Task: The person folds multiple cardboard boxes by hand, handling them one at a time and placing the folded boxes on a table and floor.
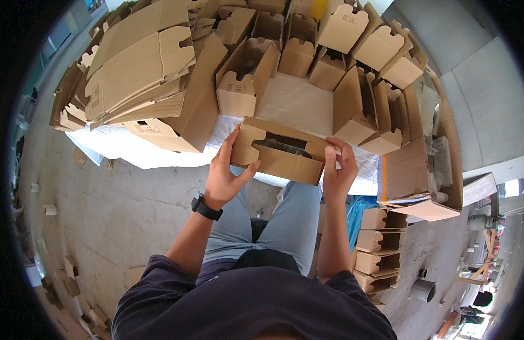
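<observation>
A narrow brown cardboard box [293, 168] is held above my lap at the near edge of the white-covered table. Its long slot faces up and shows a dark inside, with some greyish material I cannot make out. My left hand [228, 173] grips the left end, thumb on the near side and fingers along the far corner. At the other end, my right hand [339, 170] has its thumb and bent fingers against the box's short side. A dark watch [206, 207] is on my left wrist.
Flattened cardboard sheets [140, 62] lie stacked on the left. Several open boxes [239, 85] stand along the table's back, others [358, 105] to the right. A large carton [406, 170] holds assorted items at the right edge. More boxes [378, 241] are stacked below it.
</observation>
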